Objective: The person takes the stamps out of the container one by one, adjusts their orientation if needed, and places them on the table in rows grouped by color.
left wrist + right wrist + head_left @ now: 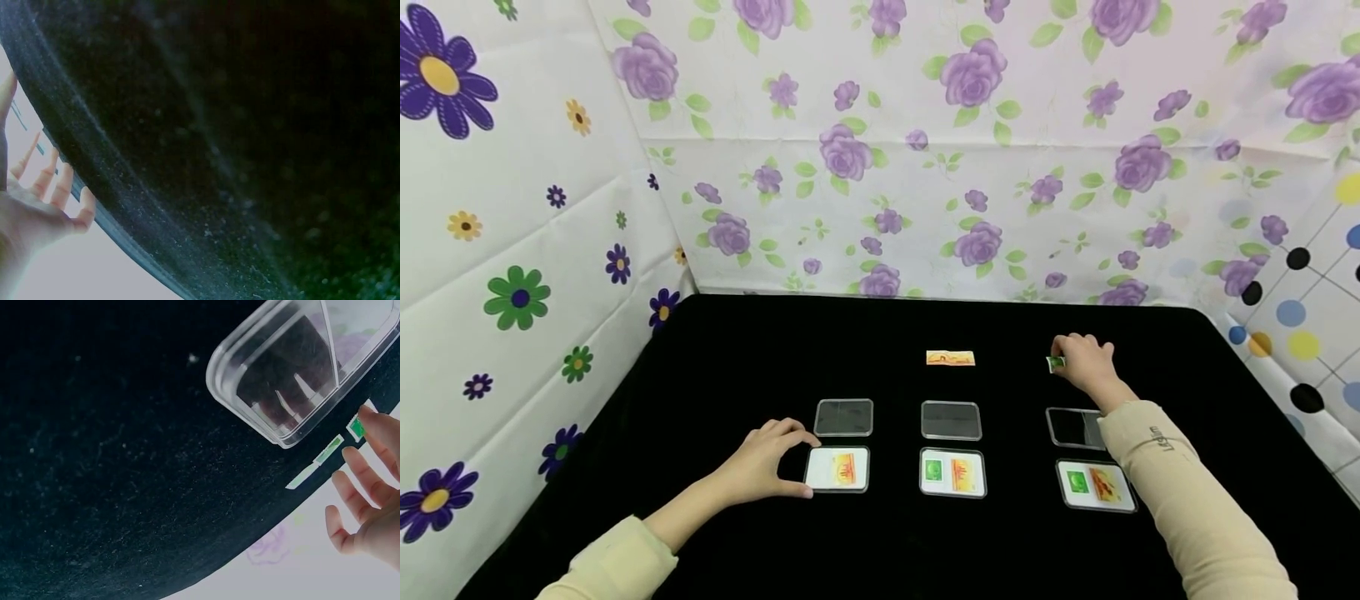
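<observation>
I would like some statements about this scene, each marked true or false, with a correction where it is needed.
1. The right hand pinches a small green piece. True.
2. The left hand is at the left edge of the left white card. True.
3. The left white card shows a green and an orange picture. False: it shows only an orange picture.
4. The orange strip lies inside the right clear case. False: the orange strip lies on the black cloth, beyond the middle clear case.
</observation>
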Demonstrator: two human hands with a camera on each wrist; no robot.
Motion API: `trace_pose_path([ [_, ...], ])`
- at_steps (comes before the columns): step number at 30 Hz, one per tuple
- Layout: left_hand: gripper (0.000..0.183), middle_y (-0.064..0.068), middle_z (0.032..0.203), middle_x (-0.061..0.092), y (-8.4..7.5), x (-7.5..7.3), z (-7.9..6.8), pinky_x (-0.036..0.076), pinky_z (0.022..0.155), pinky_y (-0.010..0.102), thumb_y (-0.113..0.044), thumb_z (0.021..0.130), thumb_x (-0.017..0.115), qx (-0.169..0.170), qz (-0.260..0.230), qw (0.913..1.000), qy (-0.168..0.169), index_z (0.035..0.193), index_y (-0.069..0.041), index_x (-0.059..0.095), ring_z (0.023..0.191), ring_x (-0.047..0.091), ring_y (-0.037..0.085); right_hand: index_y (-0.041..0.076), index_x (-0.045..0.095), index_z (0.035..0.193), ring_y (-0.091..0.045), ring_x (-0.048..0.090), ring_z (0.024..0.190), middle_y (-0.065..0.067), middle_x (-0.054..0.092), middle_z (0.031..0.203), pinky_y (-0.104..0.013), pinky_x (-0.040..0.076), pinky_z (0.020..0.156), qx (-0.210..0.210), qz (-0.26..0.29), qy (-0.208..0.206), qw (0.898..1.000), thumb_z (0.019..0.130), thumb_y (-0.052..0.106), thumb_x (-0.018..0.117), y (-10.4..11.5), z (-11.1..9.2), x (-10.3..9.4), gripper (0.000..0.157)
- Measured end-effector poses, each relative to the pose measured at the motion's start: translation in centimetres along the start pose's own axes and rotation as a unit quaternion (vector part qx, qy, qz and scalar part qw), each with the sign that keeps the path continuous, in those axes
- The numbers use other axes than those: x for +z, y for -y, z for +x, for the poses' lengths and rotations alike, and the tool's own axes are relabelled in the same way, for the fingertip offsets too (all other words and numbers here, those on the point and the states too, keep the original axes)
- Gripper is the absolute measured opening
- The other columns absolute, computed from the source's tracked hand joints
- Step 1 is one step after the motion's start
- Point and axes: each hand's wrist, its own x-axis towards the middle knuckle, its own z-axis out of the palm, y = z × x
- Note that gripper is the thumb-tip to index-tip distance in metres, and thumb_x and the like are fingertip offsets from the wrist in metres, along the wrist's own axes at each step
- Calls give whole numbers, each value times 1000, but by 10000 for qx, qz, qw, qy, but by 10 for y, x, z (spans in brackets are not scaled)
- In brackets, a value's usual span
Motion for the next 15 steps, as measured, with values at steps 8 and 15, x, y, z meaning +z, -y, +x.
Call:
trace_pose_path([
  [8, 62, 3, 119, 57, 0, 0, 1, 40, 90, 56, -45, 62, 83, -42, 2, 10000, -11, 116, -22, 61, 111, 52, 29, -3, 62, 103, -44, 48, 91, -27, 57, 104, -56, 33, 74, -64, -6, 14, 10000, 83, 7, 68, 2, -2, -3, 22],
  [15, 63, 3, 119, 57, -1, 0, 0, 40, 90, 55, -44, 62, 83, -61, -38, 10000, 10, 116, -21, 61, 111, 51, 29, -2, 65, 109, -44, 49, 96, -27, 58, 110, -58, 35, 77, -51, -309, 172, 9994, 85, 8, 67, 2, -4, -3, 27],
])
